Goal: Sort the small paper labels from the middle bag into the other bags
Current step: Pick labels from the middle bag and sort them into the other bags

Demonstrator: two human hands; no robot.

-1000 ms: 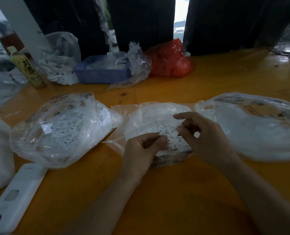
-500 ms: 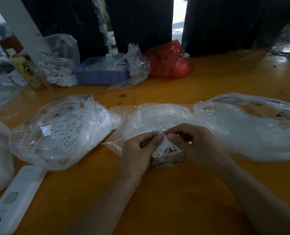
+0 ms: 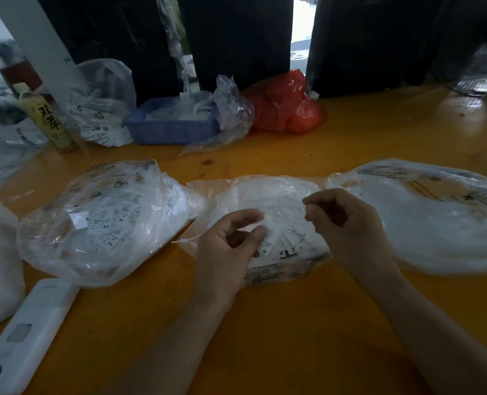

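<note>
Head view looks down on an orange table (image 3: 308, 323) with three clear plastic bags in a row. On the left, the left bag (image 3: 102, 220) bulges with small white labels, several printed "XS". Just beside it the middle bag (image 3: 268, 218) lies open under both hands, a fan of paper labels (image 3: 285, 243) showing "M" and "XL" along its near edge. The right bag (image 3: 424, 215) touches the middle one and looks pale and blurred; I cannot read anything inside it.

The left hand (image 3: 228, 249) hovers over the middle bag, fingers curled, thumb and fingertip pinching what looks like a thin white label. The right hand (image 3: 347, 223) is curled with its fingertips drawn together; whether it pinches anything I cannot tell.

Half a second ago the two hands met at one spot on the labels; now they have pulled apart, the right one lifted up and toward the right bag.

At the near left edge lies a white device (image 3: 28, 334). Further back stand a green bottle (image 3: 47, 118), a blue basket (image 3: 171, 126) with crumpled plastic against it, and a red bag (image 3: 288, 105) near the dark curtain.
</note>
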